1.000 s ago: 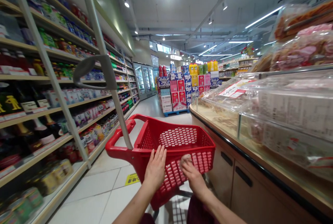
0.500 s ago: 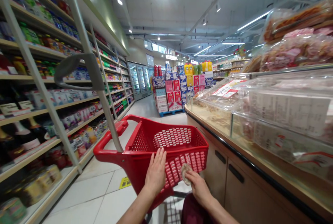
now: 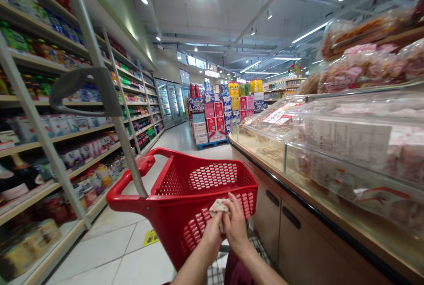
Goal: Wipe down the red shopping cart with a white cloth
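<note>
A crumpled pale cloth [image 3: 218, 207] is bunched between my two hands, in front of the side wall of a red shopping cart basket [image 3: 165, 214]. My left hand [image 3: 213, 232] is closed on the cloth's lower left side. From the right, my right hand [image 3: 235, 221] grips it too, with its fingers bent over the top. Both hands meet close together, and part of the cloth is hidden by the fingers. The cart has a perforated basket, a red push handle and a grey pole rising beside it with a grey looped grip [image 3: 86, 93].
Shelves of bottles and packets [image 3: 66, 139] line the left. A glass-fronted counter [image 3: 298, 157] with packaged food runs along the right, close to the cart. Farther ahead, stacked boxes [image 3: 215, 121] stand on a blue pallet. A yellow sticker [image 3: 151, 238] marks the tiled floor.
My left hand has left the cart's side and come right to the cloth. My right hand has brought the cloth left and slightly up. The view has shifted a little.
</note>
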`<move>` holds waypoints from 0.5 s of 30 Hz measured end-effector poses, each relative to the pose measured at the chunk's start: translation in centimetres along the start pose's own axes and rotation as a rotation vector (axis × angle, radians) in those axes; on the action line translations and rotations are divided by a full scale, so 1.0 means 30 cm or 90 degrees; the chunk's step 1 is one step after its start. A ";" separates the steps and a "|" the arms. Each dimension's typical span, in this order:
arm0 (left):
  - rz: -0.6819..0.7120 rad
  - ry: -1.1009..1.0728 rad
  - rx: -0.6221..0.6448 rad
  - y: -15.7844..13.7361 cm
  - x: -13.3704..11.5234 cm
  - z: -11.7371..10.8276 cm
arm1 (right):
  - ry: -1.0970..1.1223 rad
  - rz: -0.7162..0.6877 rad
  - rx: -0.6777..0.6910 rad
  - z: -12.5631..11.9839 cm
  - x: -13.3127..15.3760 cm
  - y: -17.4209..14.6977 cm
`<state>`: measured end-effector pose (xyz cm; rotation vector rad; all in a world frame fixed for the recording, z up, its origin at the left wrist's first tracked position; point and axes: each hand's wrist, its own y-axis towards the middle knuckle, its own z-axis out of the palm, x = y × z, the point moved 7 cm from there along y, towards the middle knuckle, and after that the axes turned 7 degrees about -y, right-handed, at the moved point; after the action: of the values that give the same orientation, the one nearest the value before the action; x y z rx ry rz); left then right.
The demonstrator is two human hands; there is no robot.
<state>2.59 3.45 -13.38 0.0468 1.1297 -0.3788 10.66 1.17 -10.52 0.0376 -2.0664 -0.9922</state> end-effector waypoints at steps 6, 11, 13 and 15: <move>-0.207 0.004 0.166 -0.059 0.041 -0.002 | -0.074 -0.086 0.204 0.044 0.002 -0.078; -0.231 0.148 0.086 -0.038 0.061 -0.099 | -0.067 -0.165 0.355 0.055 0.022 -0.088; -0.176 0.186 0.035 -0.019 0.026 -0.108 | -0.090 -0.195 0.307 0.032 0.014 -0.046; -0.065 0.262 0.003 -0.003 -0.050 -0.097 | -0.132 -0.165 0.154 -0.040 -0.032 0.042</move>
<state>-0.52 4.44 -13.31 0.0736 1.5415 -0.4770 12.49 1.62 -9.91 0.3493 -2.4090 -0.9228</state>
